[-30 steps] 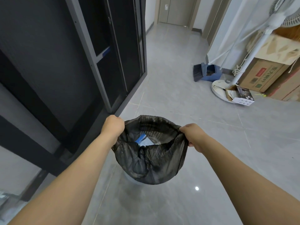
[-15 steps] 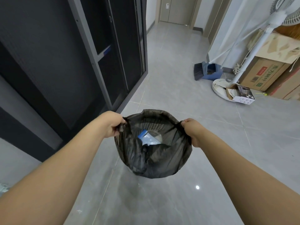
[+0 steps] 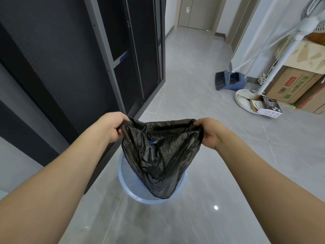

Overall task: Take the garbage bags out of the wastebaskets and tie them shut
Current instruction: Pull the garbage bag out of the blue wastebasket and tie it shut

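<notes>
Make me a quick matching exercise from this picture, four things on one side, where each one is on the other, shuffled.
1. garbage bag
2. wastebasket
3. dustpan
4. small printed box

A. on the fan's round base
B. far across the floor, beside the broom
C. on the floor under the bag
D. gripped by both hands, lifted

Pairs: 1-D, 2-C, 3-B, 4-A

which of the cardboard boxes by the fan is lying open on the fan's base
The small box with a torn-open flap and printed white side, resting on the fan's round base. The large brown boxes behind it stand stacked and closed against the wall.
</notes>
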A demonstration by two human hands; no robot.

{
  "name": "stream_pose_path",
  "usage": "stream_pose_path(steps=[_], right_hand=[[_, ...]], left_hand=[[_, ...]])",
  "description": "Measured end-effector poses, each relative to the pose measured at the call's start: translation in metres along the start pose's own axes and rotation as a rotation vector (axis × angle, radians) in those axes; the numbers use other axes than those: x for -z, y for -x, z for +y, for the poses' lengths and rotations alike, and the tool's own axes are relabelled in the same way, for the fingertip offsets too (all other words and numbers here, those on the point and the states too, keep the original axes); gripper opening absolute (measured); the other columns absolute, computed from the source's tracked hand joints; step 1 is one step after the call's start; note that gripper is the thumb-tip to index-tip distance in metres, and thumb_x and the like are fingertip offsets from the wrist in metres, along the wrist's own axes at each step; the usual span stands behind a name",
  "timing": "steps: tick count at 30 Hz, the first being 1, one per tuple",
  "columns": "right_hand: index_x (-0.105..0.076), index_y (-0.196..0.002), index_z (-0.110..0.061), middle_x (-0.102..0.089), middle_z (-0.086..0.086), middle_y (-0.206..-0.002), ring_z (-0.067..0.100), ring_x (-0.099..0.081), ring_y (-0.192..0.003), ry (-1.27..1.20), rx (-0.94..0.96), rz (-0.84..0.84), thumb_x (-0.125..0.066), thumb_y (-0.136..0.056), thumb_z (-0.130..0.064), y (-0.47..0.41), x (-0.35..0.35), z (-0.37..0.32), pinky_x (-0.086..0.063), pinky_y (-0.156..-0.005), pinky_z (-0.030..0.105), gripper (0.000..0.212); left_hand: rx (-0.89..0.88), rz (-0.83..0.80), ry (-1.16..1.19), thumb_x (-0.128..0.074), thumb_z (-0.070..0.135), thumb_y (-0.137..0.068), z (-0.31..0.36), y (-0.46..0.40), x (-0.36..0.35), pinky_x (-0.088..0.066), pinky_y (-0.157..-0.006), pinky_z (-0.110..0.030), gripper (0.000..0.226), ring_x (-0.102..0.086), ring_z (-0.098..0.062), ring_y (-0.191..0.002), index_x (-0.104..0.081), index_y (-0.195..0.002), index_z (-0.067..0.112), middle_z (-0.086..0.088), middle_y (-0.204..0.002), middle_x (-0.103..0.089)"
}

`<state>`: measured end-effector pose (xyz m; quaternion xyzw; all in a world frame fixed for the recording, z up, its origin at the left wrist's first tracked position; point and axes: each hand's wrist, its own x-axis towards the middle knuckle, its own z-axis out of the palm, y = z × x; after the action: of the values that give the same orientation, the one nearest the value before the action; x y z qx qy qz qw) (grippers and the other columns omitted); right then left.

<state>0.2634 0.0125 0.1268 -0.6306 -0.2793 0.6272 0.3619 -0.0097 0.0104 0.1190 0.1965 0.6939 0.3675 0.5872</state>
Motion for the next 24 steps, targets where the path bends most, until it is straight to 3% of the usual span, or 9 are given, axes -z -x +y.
stream_pose_path(steps=[3, 7, 11, 15, 20, 24], right_hand=[[-0.056, -0.12, 0.009, -0.061, 0.02, -0.1, 0.029, -0.061, -0.074, 0.04, 0.019, -0.018, -0.036, -0.092, -0.001, 0.004, -0.001, -0.007, -0.054, -0.065, 0.038, 0.036], [-0.056, -0.124, 0.006, -0.06, 0.019, -0.105, 0.027, -0.061, -0.073, 0.014, 0.083, -0.073, -0.036, -0.092, -0.003, 0.019, 0.0, -0.028, -0.054, -0.057, 0.032, 0.039], [-0.059, -0.116, -0.001, -0.058, 0.017, -0.099, 0.025, -0.058, -0.071, -0.033, 0.172, -0.07, -0.038, -0.091, -0.002, 0.034, 0.004, -0.057, -0.052, -0.061, 0.033, 0.032], [-0.062, -0.093, -0.007, -0.061, 0.012, -0.085, 0.021, -0.058, -0.065, -0.021, 0.291, -0.005, -0.042, -0.092, -0.004, 0.058, 0.022, -0.089, -0.05, -0.056, 0.028, 0.02], [-0.063, -0.094, -0.006, -0.064, 0.01, -0.08, 0.02, -0.062, -0.062, -0.027, 0.409, 0.101, -0.044, -0.089, -0.002, 0.082, 0.068, -0.098, -0.052, -0.06, 0.029, 0.021], [-0.064, -0.078, -0.01, -0.065, 0.007, -0.062, 0.016, -0.065, -0.05, 0.0, 0.41, 0.187, -0.049, -0.086, -0.001, 0.085, 0.107, -0.078, -0.053, -0.05, 0.024, 0.019]], left_hand=[[-0.16, 0.087, -0.176, -0.054, 0.01, -0.087, 0.01, 0.008, -0.006, -0.025, -0.035, -0.014, 0.002, -0.042, -0.014, -0.046, -0.055, -0.088, 0.011, -0.008, -0.076, -0.052], [-0.365, 0.095, -0.222, -0.06, 0.005, -0.078, 0.031, 0.031, -0.027, -0.038, -0.049, -0.025, 0.017, -0.053, -0.021, -0.06, -0.064, -0.095, 0.005, -0.013, -0.077, -0.055], [-0.473, 0.043, -0.151, -0.06, 0.006, -0.07, 0.054, 0.059, -0.051, -0.04, -0.06, -0.034, 0.014, -0.052, -0.023, -0.069, -0.06, -0.085, 0.008, -0.011, -0.077, -0.051], [-0.574, -0.055, -0.078, -0.058, 0.008, -0.072, 0.077, 0.087, -0.082, -0.034, -0.06, -0.033, 0.013, -0.05, -0.021, -0.069, -0.059, -0.084, 0.011, -0.011, -0.078, -0.05], [-0.502, -0.291, 0.025, -0.062, 0.015, -0.07, 0.083, 0.112, -0.137, -0.042, -0.063, -0.035, 0.014, -0.056, -0.023, -0.07, -0.06, -0.082, 0.008, -0.011, -0.08, -0.056], [-0.383, -0.427, -0.037, -0.053, 0.016, -0.077, 0.06, 0.127, -0.188, -0.041, -0.046, -0.024, 0.01, -0.05, -0.019, -0.043, -0.047, -0.07, 0.013, -0.003, -0.054, -0.049]])
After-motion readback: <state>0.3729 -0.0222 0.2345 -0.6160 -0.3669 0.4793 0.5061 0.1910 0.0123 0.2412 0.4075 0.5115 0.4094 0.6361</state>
